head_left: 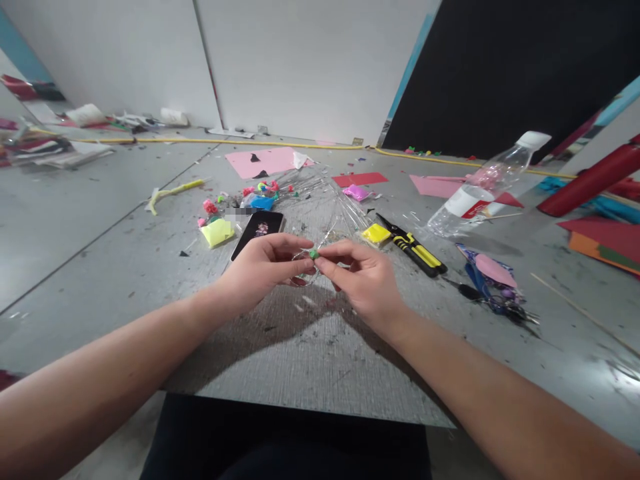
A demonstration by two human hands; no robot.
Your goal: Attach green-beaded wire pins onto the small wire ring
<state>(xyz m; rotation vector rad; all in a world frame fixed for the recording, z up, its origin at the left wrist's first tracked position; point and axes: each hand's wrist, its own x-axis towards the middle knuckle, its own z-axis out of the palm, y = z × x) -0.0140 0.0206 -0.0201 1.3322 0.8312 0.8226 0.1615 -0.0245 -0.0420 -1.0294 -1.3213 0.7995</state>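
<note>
Above the table, near its front edge, my two hands meet at a small green clay lump (313, 254). A thin, shiny wire loop (302, 286) hangs at the fingers, and the lump seems to sit on it. My left hand (257, 270) is closed, thumb and fingertips pinching the wire beside the lump. From the other side my right hand (367, 277) pinches the green lump between thumb and forefinger. The fingers hide part of the loop. Just beyond my left hand lies a black phone (259, 230); a yellow clay packet (376, 233) lies beyond the right.
Yellow-and-black pliers (413, 248) and keys with a blue strap (493, 283) lie to the right. A clear plastic bottle (467, 193) stands behind them. Thin wires (347, 207), a pale yellow packet (217, 233), a blue packet (261, 203) and pink paper (260, 161) spread across the table.
</note>
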